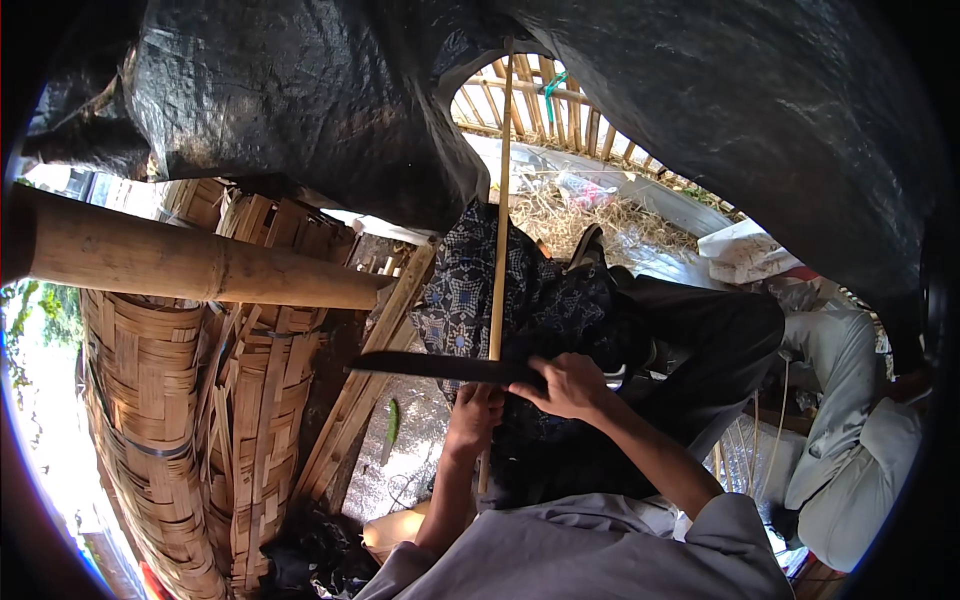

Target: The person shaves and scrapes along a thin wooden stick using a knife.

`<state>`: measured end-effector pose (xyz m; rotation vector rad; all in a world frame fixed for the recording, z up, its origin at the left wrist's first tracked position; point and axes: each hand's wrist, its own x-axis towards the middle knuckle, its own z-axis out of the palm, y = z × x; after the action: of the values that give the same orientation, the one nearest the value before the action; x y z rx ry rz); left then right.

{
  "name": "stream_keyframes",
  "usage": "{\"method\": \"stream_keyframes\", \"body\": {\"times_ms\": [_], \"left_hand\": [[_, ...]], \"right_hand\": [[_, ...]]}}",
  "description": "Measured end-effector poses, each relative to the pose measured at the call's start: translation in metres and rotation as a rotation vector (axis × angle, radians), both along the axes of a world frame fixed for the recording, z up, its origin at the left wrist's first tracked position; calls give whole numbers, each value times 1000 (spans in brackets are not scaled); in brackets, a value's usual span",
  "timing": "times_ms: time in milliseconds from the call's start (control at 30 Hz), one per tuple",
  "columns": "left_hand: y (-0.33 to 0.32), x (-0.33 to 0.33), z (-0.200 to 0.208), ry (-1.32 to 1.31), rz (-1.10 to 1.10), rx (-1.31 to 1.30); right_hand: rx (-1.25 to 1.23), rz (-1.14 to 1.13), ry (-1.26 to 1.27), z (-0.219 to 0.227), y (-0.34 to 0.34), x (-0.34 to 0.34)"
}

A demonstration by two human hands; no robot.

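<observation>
A long, dark-bladed machete (430, 366) lies level across my lap, its tip pointing left. My right hand (568, 388) is closed round its handle. Under the blade, my left hand (474, 418) grips a thin pale bamboo strip (502, 220), fingers curled. The strip runs from near my waist far up past my knees, and the blade crosses it just above my left hand. Whether the edge bites into the strip cannot be made out. Beneath it, a dark blue patterned cloth (462, 285) drapes over my leg.
At left stand rolled woven bamboo panels (150, 380) behind a thick bamboo pole (190, 262). Split bamboo slats (365, 375) lean beside my left arm. Black plastic sheeting (290, 100) hangs overhead. A person in pale trousers (835, 400) sits close at right. Straw (570, 215) covers ground ahead.
</observation>
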<state>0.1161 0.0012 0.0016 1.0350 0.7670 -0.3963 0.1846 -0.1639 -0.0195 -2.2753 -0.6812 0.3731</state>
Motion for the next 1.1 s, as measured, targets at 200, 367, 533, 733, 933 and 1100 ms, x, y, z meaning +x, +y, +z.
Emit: {"method": "stream_keyframes", "body": {"times_ms": [200,367,533,733,933,1100], "left_hand": [[8,-2,4,85,-3,-228],[3,-4,3,158,42,-528],[0,-4,-7,264,48,-425],[-1,-7,-10,215,-44,-374],[-1,-5,-7,208,-29,-289],[-3,-1,-3,206,-28,-328]], "right_hand": [[-81,104,-160,11,5,13],[-126,103,-169,12,10,17],[-160,151,-159,8,12,12],[-210,186,-183,-5,11,10],[-129,31,-226,-16,21,6],[-126,-73,-155,-24,22,32]]}}
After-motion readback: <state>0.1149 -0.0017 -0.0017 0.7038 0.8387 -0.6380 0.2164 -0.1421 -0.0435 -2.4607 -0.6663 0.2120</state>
